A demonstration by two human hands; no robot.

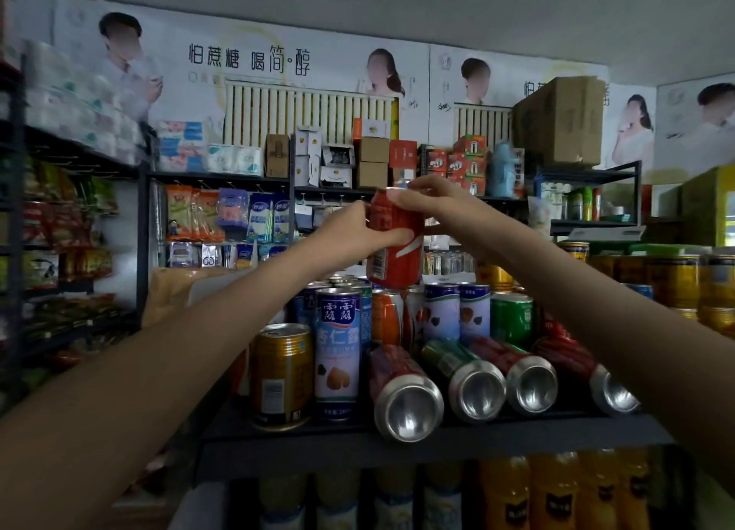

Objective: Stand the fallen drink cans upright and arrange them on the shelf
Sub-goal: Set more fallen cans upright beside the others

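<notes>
I hold a red cola can (pixel 397 251) upright in the air above the shelf's standing cans. My left hand (pixel 354 231) grips its left side with the thumb across the front. My right hand (pixel 441 211) curls over its top rim from the right. On the black shelf (pixel 318 446) below, several cans lie on their sides with their silver bottoms toward me: a red one (pixel 401 394), a green one (pixel 465 378), a red one (pixel 521 374) and another red one (pixel 584 374) partly behind my right forearm.
Upright on the shelf stand a gold can (pixel 282 374), a tall blue-and-white can (pixel 338 350), an orange can (pixel 387 316), more blue cans and a green can (pixel 511 318). Gold cans (pixel 676 279) fill the right. Orange bottles (pixel 553 493) sit below. Stocked shelves line the back.
</notes>
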